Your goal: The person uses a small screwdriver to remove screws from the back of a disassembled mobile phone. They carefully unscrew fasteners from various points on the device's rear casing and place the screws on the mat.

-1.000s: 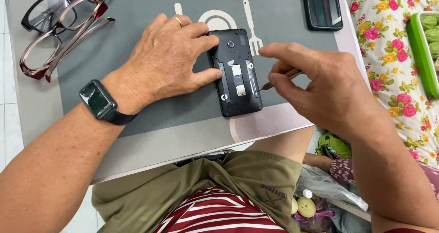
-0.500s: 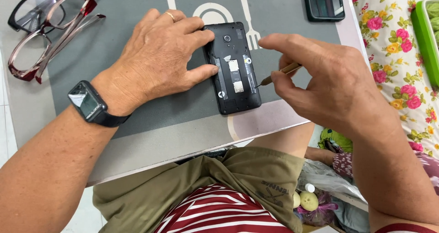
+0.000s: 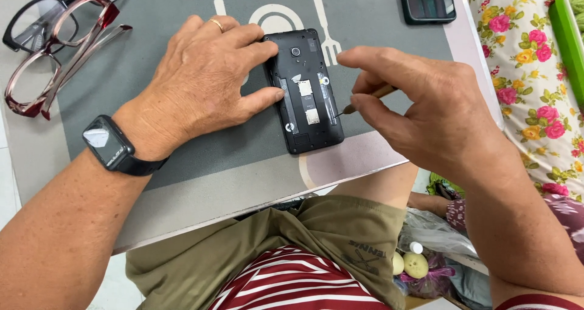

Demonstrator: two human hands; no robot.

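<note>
Since the earlier frames, little has shifted: the opened phone [image 3: 306, 91] sits in the same place on the grey placemat [image 3: 182, 146], and the right hand [image 3: 426, 115] has edged its tool tip closer to the phone's right side.

Left hand [image 3: 201, 85] lies flat on the mat, its grip narrow, thumb and forefinger pinching the phone's left edge to steady it. Right hand's grip is closed on a thin screwdriver [image 3: 365, 98], held between thumb and fingers, tip touching or just beside the phone's right rim.

The phone, back cover off, lies near the middle of the table, closer to its near edge than its far one, just beside the printed fork on the mat.

Recommended practice: keep the left hand pressing down so the body cannot pivot, and hold the tool square to the fastener, with light pressure.

Not determinable: whether the tip is seated in a screw, since the point is too small to resolve. Most of the tool handle is hidden by the fingers. Two pairs of glasses [image 3: 55, 36] at the far left corner and a second phone [image 3: 427, 0] at the far edge are cut off by the frame.
</note>
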